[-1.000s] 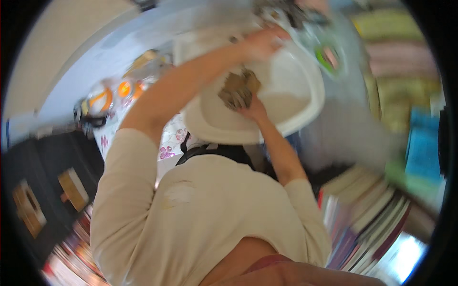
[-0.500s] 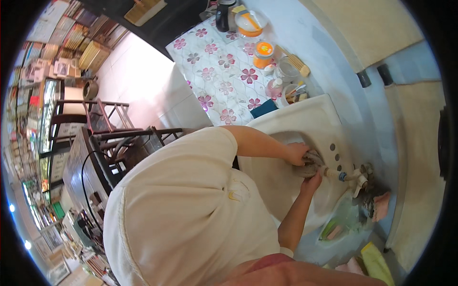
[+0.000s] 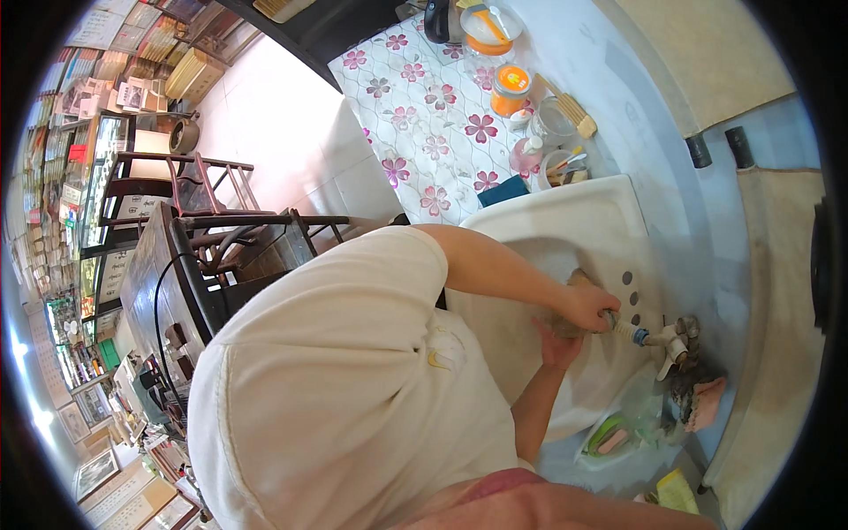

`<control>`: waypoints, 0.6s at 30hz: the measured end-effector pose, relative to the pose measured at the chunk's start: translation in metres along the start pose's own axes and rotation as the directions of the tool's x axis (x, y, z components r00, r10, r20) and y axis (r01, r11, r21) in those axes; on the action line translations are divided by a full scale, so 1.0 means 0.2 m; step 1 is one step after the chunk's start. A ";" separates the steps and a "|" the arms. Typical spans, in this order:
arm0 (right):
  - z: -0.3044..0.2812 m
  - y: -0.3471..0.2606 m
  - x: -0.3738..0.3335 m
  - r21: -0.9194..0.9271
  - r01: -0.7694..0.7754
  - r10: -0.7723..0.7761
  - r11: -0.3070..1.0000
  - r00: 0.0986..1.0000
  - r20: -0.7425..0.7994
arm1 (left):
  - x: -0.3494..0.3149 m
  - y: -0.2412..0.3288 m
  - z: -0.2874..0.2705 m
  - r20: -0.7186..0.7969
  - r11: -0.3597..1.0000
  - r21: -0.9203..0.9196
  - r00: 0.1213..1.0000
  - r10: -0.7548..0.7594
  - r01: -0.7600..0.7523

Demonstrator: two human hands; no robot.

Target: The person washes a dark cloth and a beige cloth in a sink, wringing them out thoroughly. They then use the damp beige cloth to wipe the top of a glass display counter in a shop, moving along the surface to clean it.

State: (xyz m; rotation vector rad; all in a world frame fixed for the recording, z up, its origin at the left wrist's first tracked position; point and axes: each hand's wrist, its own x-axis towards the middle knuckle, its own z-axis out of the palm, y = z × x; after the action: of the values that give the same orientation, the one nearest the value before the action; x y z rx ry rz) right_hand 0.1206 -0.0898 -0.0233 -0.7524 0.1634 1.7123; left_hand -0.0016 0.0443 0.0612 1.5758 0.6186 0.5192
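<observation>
Over a white washbasin [image 3: 605,208], both my hands work at a grey-brown wet thing [image 3: 579,278], perhaps a cloth or a brush; its exact kind is hard to make out. My left hand [image 3: 592,306] is closed round it, close to the tip of the tap spout. Below, my right hand [image 3: 559,346] supports its lower part, with some fingers stretched along it. Next to the left hand, the tap [image 3: 676,340] has a pale ribbed spout extension [image 3: 629,330] with a blue collar. Much of the held thing is covered by my fingers.
Beyond the basin, a floral-covered counter [image 3: 415,110] carries an orange-lidded jar [image 3: 511,88], a flat brush [image 3: 574,115], a cup of brushes [image 3: 565,168] and a teal cloth [image 3: 502,192]. A soap dish [image 3: 609,437] and a pink cloth [image 3: 704,404] lie by the tap.
My left hand has shifted toward the spout and now covers more of the grey-brown thing. The right hand has moved slightly left and its fingers are more stretched. The whole view has shifted a little.
</observation>
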 end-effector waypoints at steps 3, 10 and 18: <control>0.15 0.09 0.02 0.141 -0.009 -0.045 0.990 0.927 0.373 | -0.02 0.08 -0.13 0.143 0.993 0.109 0.989 0.027 -0.043; -0.19 -0.09 0.25 -0.590 0.000 -0.067 0.807 0.994 -0.091 | -0.03 -0.07 -0.23 0.357 0.676 0.607 0.903 0.238 -0.418; 0.02 0.11 0.19 -0.488 -0.307 0.205 0.817 0.946 -0.251 | -0.05 0.07 -0.19 0.196 0.676 0.558 0.868 0.456 -0.481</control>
State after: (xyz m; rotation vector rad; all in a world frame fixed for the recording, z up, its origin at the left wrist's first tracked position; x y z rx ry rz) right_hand 0.0951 -0.0628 -0.0488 -1.3518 -0.0855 1.9686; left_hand -0.0336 0.0651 0.0795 2.3762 0.3402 0.7173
